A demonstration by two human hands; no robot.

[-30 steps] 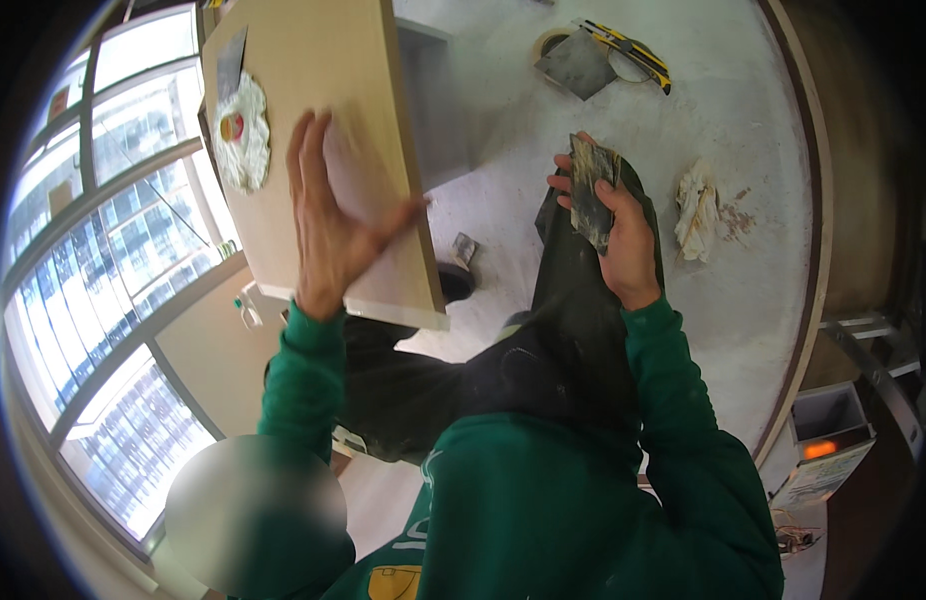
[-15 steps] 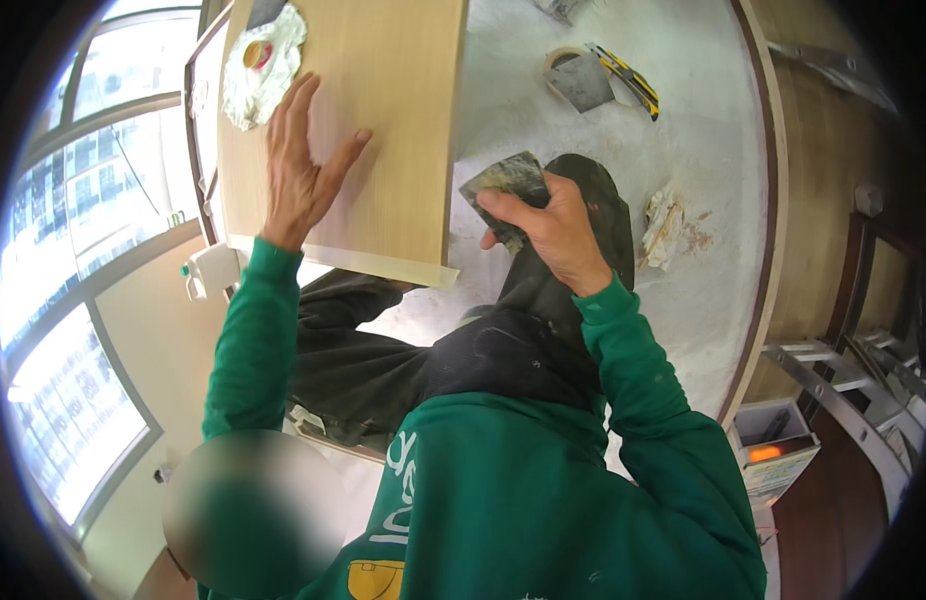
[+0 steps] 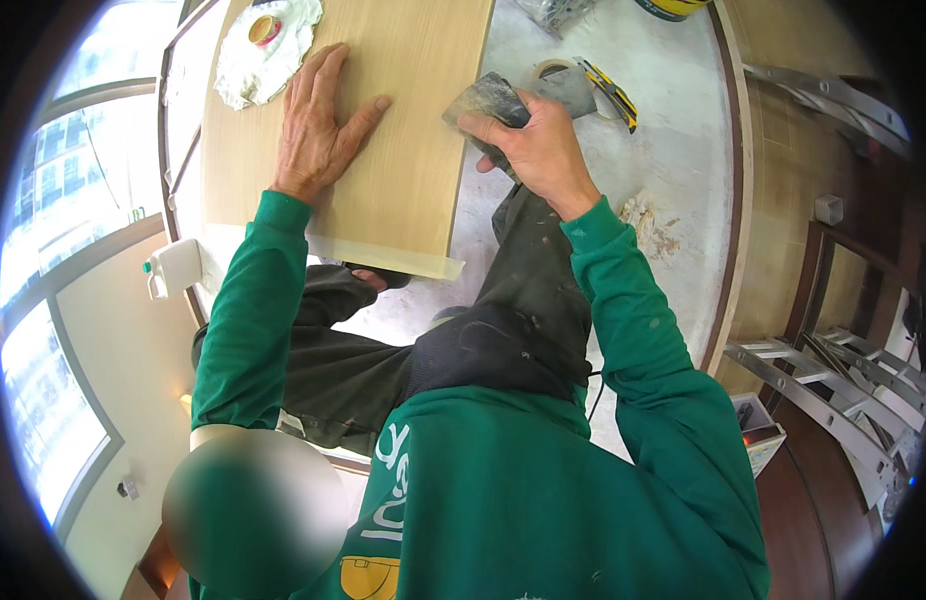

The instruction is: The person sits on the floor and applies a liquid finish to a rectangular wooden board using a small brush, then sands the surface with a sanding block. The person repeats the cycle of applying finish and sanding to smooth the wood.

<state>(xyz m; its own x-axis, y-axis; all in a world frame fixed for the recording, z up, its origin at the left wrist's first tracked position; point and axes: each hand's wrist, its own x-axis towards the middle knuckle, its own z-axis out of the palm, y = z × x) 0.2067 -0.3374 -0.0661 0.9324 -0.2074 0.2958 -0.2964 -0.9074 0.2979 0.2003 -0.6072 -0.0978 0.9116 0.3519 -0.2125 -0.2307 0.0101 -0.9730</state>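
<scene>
My left hand (image 3: 318, 130) lies on a pale wood board (image 3: 403, 200) with fingers apart. A strip of pale tape (image 3: 433, 268) runs along the board's near edge. My right hand (image 3: 543, 155) grips a dark, scuffed, flat rectangular pad (image 3: 488, 95) by the board's right edge, thumb on top. Near the board's far left, a crumpled white cloth (image 3: 248, 75) holds a small red-rimmed round tub (image 3: 265, 30). Right of the pad are a dark square sheet (image 3: 568, 92), a tape roll (image 3: 553, 66) and a yellow-black utility knife (image 3: 613, 95).
Crumpled paper (image 3: 643, 220) lies on the white floor right of my legs. A bucket (image 3: 671, 8) and plastic bag (image 3: 553, 12) are at the top. Aluminium ladders (image 3: 853, 395) and a box (image 3: 758, 430) are at right, a white jug (image 3: 173, 268) at left, beside tall windows.
My left hand has moved forward and settled flat on the board. My right hand has moved forward and left with the pad, turning it toward the board's edge. The view has shifted.
</scene>
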